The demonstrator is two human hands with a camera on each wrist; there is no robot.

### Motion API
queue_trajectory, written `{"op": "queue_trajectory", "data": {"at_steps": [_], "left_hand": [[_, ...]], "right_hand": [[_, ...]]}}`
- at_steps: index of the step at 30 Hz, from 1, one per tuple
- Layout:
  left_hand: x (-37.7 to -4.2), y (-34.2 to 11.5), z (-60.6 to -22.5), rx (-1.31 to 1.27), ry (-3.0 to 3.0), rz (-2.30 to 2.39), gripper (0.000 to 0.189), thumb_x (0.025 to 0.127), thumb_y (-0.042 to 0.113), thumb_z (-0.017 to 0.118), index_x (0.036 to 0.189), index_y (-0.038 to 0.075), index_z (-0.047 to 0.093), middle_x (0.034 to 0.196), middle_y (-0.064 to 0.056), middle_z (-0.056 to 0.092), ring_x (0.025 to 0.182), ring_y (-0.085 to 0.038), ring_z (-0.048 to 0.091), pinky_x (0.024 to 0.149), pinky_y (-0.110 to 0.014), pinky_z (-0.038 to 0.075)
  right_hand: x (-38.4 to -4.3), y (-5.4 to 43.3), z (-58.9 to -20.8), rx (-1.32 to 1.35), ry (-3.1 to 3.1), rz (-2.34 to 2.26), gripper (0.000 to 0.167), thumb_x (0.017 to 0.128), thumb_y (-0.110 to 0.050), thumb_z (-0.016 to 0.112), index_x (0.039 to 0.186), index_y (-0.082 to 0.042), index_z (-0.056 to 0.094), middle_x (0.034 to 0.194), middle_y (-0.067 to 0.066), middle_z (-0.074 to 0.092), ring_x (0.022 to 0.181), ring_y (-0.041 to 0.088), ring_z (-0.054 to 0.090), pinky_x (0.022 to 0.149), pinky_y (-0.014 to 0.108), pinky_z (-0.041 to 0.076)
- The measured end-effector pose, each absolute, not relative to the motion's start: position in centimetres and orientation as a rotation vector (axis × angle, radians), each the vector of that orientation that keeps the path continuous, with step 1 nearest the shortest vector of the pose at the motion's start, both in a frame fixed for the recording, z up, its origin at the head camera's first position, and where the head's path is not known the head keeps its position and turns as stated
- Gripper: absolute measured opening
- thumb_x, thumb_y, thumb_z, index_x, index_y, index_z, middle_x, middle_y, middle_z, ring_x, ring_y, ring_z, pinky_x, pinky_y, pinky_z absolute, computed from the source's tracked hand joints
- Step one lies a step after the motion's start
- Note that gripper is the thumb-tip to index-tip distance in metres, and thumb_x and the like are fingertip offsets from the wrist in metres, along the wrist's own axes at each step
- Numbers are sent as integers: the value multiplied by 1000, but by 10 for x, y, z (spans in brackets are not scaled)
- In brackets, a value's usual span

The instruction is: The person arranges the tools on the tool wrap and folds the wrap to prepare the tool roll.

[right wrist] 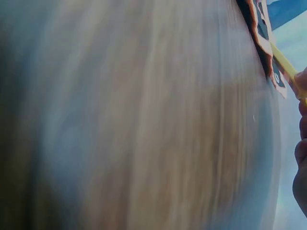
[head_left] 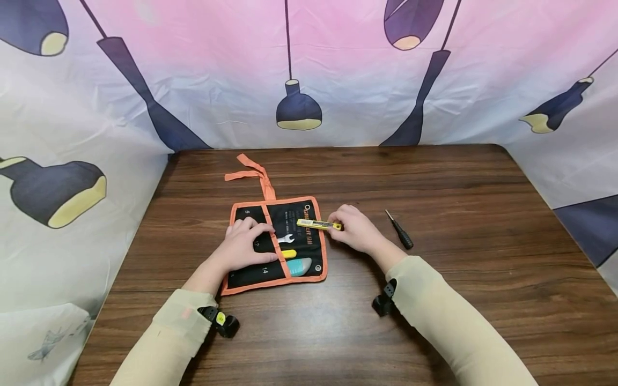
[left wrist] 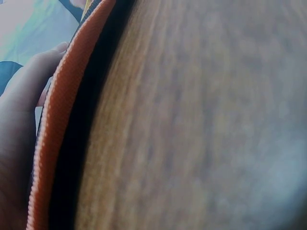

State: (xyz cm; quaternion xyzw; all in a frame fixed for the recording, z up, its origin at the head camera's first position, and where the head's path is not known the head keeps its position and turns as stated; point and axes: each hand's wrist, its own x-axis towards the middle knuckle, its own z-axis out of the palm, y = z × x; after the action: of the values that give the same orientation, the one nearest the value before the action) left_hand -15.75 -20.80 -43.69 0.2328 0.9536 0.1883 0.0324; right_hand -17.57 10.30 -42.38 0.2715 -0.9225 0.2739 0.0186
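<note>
A black tool pouch [head_left: 299, 209] with orange trim lies unrolled on the table. My left hand [head_left: 243, 244] rests on its left part, thumb and forefinger spread along the orange-edged pocket strip. Out of the pockets stick a wrench [head_left: 287, 239], a yellow handle [head_left: 289, 253] and a teal-and-grey handle [head_left: 299, 266]. Above the pouch's right side, my right hand [head_left: 356, 229] pinches the end of a slim yellow stick-like tool [head_left: 316, 224] with a printed label; its other end points left over the pouch. The left wrist view shows the thumb [left wrist: 26, 84] beside the orange trim.
To the right of my right hand lies a black-handled screwdriver [head_left: 399, 231], its shaft pointing away. Orange tie straps [head_left: 263, 177] stretch from the pouch toward the back of the wooden table [head_left: 434, 182]. A lamp-patterned cloth [head_left: 241, 107] hangs behind.
</note>
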Motion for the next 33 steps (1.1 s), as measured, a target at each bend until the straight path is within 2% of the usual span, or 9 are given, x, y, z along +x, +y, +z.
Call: {"op": "queue_trajectory", "data": {"at_steps": [7,17,33], "left_hand": [[-157,-208,-437,718,2932,581,64,71,70,62,120,28,58,97,0,43,90,-20,36,74,-37,24],[-157,-209,-436,717,2932,586,62,72,67,65,120,28,58,96,0,42,90,-21,35,74,-38,24],[-159,-209,-440,734,2941,581,63,72,68,63,120,28,59,96,0,41,89,-20,35,72,-37,23]], "right_hand": [[-177,94,-424,847,-2937,819,12,88,-19,63,95,-10,67,89,0,52,83,16,46,73,32,41],[-181,84,-423,938,-2948,713,20,92,-20,60,108,-10,68,99,2,55,93,17,49,83,35,41],[-185,64,-422,1069,-2920,682,23,94,-20,59,113,-11,66,102,3,54,89,15,49,79,32,41]]}}
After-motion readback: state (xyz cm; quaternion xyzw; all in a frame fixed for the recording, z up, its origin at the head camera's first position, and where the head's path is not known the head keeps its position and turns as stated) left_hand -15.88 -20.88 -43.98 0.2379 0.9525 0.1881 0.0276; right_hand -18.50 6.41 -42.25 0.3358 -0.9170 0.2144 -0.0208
